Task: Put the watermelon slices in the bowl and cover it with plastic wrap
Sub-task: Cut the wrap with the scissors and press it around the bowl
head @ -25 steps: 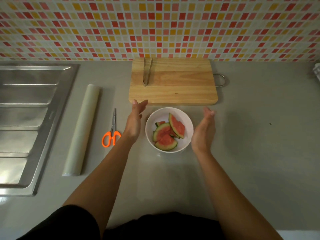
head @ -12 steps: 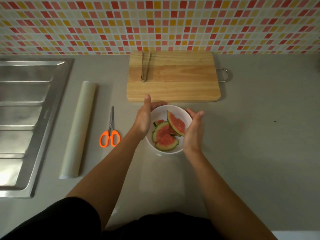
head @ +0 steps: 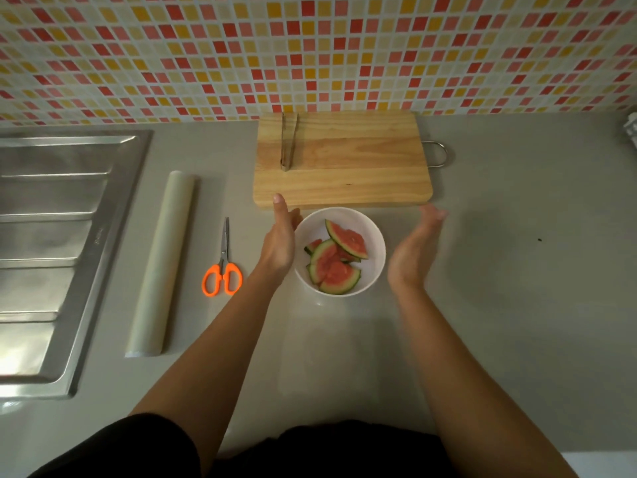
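A white bowl (head: 374,236) stands on the grey counter just in front of the cutting board, with several watermelon slices (head: 332,263) lying in it. My left hand (head: 281,241) is held edge-on against the bowl's left side, fingers straight. My right hand (head: 413,253) hovers a little to the right of the bowl, fingers straight and apart from the rim, slightly blurred. The roll of plastic wrap (head: 162,263) lies lengthwise on the counter to the left, untouched. Whether film covers the bowl I cannot tell.
Orange-handled scissors (head: 223,270) lie between the roll and the bowl. A wooden cutting board (head: 344,174) with metal tongs (head: 289,141) on it sits behind the bowl. A steel sink drainer (head: 55,250) fills the left side. The tiled wall rises at the back.
Half a second ago both hands cupped the bowl's sides. Now my right hand has swung out to the right, away from the rim; my left hand stays beside the bowl.
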`<control>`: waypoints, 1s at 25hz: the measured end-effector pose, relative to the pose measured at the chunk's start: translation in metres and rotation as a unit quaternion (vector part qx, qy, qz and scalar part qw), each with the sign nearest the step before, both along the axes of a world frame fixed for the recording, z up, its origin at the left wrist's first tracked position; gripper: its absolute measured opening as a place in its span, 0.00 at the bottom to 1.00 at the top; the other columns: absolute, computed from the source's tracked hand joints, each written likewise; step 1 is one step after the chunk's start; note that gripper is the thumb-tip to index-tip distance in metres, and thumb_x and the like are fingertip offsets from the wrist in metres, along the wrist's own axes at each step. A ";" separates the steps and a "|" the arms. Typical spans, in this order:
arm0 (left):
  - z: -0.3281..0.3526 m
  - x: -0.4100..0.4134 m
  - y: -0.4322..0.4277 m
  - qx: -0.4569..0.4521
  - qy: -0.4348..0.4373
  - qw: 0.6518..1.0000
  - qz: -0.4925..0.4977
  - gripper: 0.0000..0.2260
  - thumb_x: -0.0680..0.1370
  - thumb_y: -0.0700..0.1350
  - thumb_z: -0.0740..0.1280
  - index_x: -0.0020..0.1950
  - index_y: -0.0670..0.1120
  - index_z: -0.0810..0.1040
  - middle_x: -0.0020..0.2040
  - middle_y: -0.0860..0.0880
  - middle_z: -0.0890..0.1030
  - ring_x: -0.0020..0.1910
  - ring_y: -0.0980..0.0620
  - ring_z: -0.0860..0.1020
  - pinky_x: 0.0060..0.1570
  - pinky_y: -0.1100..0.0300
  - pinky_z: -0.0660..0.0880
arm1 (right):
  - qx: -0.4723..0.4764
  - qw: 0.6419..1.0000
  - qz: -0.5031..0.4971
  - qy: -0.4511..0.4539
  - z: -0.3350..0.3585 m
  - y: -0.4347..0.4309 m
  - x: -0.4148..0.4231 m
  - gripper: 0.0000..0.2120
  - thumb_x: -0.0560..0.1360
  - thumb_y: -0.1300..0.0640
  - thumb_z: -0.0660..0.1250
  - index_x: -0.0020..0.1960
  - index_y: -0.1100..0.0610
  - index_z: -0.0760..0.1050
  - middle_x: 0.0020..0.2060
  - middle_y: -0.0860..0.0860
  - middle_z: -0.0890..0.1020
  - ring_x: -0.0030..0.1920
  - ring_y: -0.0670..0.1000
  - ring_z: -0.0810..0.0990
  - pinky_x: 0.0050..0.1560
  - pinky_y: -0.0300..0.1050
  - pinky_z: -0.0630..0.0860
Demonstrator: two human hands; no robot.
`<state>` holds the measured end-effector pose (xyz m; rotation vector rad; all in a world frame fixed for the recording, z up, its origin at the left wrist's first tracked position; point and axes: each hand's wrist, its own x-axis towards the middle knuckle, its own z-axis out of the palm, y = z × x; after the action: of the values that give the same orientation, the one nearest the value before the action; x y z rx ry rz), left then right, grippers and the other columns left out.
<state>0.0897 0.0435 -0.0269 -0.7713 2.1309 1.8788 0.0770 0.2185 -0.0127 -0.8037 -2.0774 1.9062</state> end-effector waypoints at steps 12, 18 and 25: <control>-0.004 0.014 0.026 0.052 0.108 0.987 0.107 0.22 0.80 0.61 0.46 0.50 0.62 0.79 0.53 0.54 0.82 0.53 0.54 0.79 0.55 0.54 0.76 | -0.070 0.984 0.154 -0.048 -0.021 -0.024 0.029 0.40 0.69 0.30 0.42 0.71 0.53 0.63 0.66 0.53 0.73 0.65 0.51 0.72 0.66 0.48 0.68; -0.006 0.013 0.030 -0.007 0.084 0.989 0.122 0.27 0.76 0.66 0.44 0.55 0.59 0.79 0.51 0.52 0.81 0.54 0.51 0.78 0.54 0.54 0.75 | 0.011 0.986 0.145 -0.078 -0.022 -0.026 0.018 0.44 0.65 0.26 0.37 0.61 0.53 0.73 0.55 0.53 0.80 0.54 0.51 0.78 0.52 0.40 0.74; -0.008 0.015 0.018 -0.053 0.045 0.992 0.105 0.36 0.73 0.70 0.41 0.72 0.53 0.65 0.69 0.47 0.71 0.67 0.46 0.69 0.64 0.53 0.63 | -0.065 0.986 0.104 -0.113 -0.015 -0.007 0.008 0.38 0.73 0.32 0.37 0.74 0.53 0.58 0.71 0.50 0.66 0.70 0.51 0.65 0.67 0.42 0.58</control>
<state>0.1043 0.0619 -0.0349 -0.9858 2.3011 1.9454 0.0854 0.2118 -0.0277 -0.8989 -2.2662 2.1712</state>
